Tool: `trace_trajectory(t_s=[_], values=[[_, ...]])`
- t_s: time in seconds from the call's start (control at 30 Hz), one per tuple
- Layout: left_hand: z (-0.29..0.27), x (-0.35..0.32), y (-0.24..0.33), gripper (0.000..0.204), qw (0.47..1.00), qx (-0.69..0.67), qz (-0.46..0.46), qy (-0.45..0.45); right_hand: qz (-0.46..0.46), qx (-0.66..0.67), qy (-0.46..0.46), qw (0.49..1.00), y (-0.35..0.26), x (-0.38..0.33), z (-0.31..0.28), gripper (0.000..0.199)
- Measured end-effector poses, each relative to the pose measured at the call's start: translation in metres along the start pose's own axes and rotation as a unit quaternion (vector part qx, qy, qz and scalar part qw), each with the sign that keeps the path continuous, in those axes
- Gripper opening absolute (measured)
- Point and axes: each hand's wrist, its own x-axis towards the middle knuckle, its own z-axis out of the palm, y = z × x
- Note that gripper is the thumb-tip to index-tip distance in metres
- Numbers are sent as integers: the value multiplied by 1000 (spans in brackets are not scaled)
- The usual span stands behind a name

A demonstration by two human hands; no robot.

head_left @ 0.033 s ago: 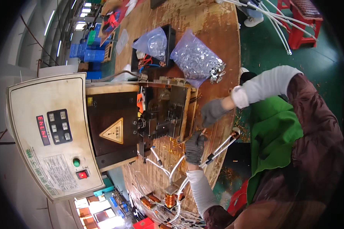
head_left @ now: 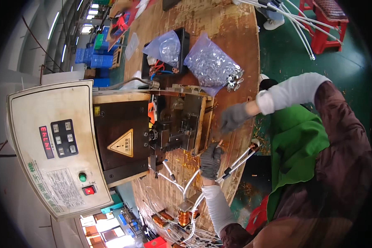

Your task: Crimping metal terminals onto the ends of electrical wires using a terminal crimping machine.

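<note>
Grip: my gloved left hand (head_left: 211,161), just below right of centre, is curling its fingers; I cannot tell whether it is closing on anything, nor whether the small pinkish tip at its upper end is wire or bare fingertip. My right hand (head_left: 234,118), above it and blurred, is bending its fingers downward; how far they are opening I cannot tell.

White cables (head_left: 240,156) are lying beside my left hand, slanting up toward the table edge at centre right.

Edges and room: the wooden table (head_left: 231,20) is ending just right of my hands, its edge running top to bottom beyond them. Wood is showing between my right hand and the bag of metal lugs (head_left: 213,62) above.

In the way: the machine (head_left: 122,124) is blocking the left side, its tooling standing near both hands. Copper-coloured scraps (head_left: 187,158) are littering the wood between. Copper coils (head_left: 184,217) are crowding the bottom centre; a black tray (head_left: 145,68) is standing left of the bag.
</note>
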Motion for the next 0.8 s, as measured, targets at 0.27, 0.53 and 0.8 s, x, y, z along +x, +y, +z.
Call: trace_trajectory(t_s=[0.27, 0.53, 0.8], values=[[-5, -1, 5, 22, 996, -70, -52, 14, -45, -382, 355, 852, 54, -71, -63, 21], [-8, 22, 32, 22, 997, -67, -44, -7, 100, -551, 205, 803, 68, -46, -56, 31], [-17, 8, 32, 17, 987, -146, -48, 39, -122, -251, 283, 917, 30, -34, -62, 14]])
